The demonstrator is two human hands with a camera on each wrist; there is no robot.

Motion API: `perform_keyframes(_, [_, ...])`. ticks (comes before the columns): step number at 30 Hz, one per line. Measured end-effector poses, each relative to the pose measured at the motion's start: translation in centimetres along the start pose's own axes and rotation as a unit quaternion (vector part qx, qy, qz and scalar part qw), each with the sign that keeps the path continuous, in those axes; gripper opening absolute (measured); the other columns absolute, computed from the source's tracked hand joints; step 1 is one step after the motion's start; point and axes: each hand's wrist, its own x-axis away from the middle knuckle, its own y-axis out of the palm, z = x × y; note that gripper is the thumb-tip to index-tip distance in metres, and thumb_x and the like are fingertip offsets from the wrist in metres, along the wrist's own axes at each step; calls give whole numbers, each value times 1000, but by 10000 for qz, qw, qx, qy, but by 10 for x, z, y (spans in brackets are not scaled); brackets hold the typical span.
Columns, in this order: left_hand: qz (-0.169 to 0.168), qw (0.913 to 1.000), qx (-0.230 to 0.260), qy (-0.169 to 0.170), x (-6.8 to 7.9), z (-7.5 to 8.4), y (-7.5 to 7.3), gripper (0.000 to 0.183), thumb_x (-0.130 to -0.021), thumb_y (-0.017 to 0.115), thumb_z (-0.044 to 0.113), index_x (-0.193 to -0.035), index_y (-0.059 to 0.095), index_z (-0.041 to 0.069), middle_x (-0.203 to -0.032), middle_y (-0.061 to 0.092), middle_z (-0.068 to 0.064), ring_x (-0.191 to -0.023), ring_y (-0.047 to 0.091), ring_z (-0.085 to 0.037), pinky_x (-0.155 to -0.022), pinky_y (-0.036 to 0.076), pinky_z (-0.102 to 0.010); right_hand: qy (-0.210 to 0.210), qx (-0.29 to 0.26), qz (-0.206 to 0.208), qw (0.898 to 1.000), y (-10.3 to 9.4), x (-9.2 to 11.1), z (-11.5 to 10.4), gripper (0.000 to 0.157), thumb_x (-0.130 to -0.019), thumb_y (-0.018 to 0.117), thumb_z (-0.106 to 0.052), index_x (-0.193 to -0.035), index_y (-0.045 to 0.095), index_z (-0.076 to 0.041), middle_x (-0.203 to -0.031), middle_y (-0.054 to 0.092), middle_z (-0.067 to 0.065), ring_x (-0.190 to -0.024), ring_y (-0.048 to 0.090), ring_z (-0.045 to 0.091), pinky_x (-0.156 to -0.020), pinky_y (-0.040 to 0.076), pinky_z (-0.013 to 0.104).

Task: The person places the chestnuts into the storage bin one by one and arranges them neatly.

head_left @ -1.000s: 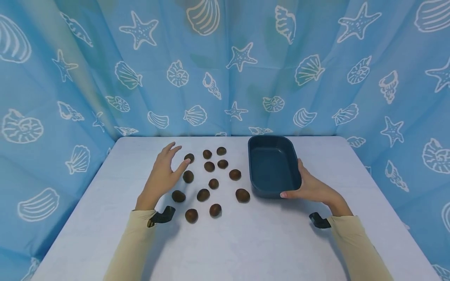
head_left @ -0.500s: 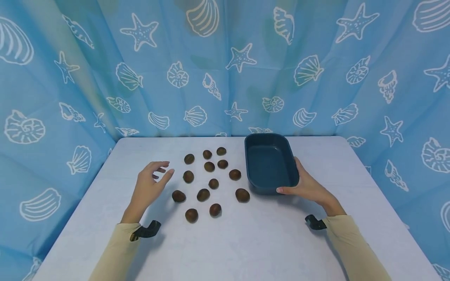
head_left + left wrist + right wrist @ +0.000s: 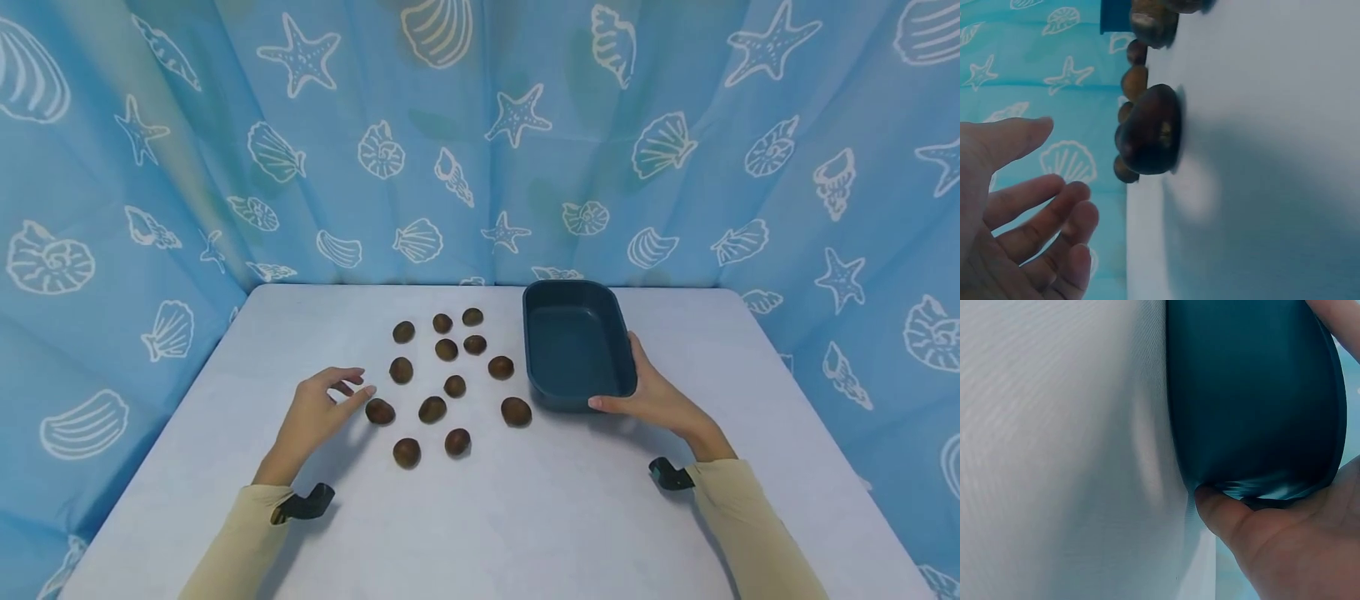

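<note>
Several brown, rounded, chestnut-like pieces lie scattered on the white table, left of a dark blue rectangular tub. My left hand hovers by the leftmost chestnut-like piece, its fingers loosely bent and thumb apart, with nothing between them. In the left wrist view a glossy dark piece sits on the cloth beyond the thumb. My right hand grips the tub at its near right corner, thumb on the near edge and fingers along the right side. The right wrist view shows the thumb at the rim.
A white-covered table runs back to a blue curtain printed with shells and starfish. Dark wrist cameras stick out from both sleeves. Two pieces lie close to the tub's left side.
My left hand has drawn back from the far left piece toward the near left, its fingers less spread. My right hand and the tub have shifted slightly left.
</note>
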Motion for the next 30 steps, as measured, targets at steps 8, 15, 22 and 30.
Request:
perform_keyframes(8, [-501,9986,55,-136,4,-8,1,46,-92,79,33,-126,72,3,-119,76,-15,-103,71,-31,-77,53,-33,3,24,-25,10000,-2,-1,-2,135,-83,84,-47,-163,-23,-27,-175,-4,18,-158,10,50,-116,20,80])
perform_keyframes(15, [-919,9954,39,-257,5,-9,3,50,-89,82,33,-127,71,2,-121,74,-18,-106,70,-32,-79,55,-38,-29,-96,-47,9999,0,-2,-1,135,-83,84,-44,-163,-23,-26,-175,-6,17,-159,8,49,-116,18,80])
perform_keyframes(22, [-1172,9928,97,-232,2,-11,8,49,-86,84,25,-127,71,2,-118,74,-17,-101,69,-27,-81,54,-39,-49,-112,-55,9999,0,0,-3,134,-83,84,-43,-163,-22,-26,-175,-5,17,-159,8,49,-117,18,80])
perform_keyframes(30, [-1169,9931,-5,-58,0,-11,11,43,-84,86,21,-121,74,4,-110,76,-13,-97,70,-24,-86,54,-44,49,-85,-85,9999,0,3,-6,137,-82,85,-44,-163,-24,-25,-175,-7,19,-159,7,51,-117,18,80])
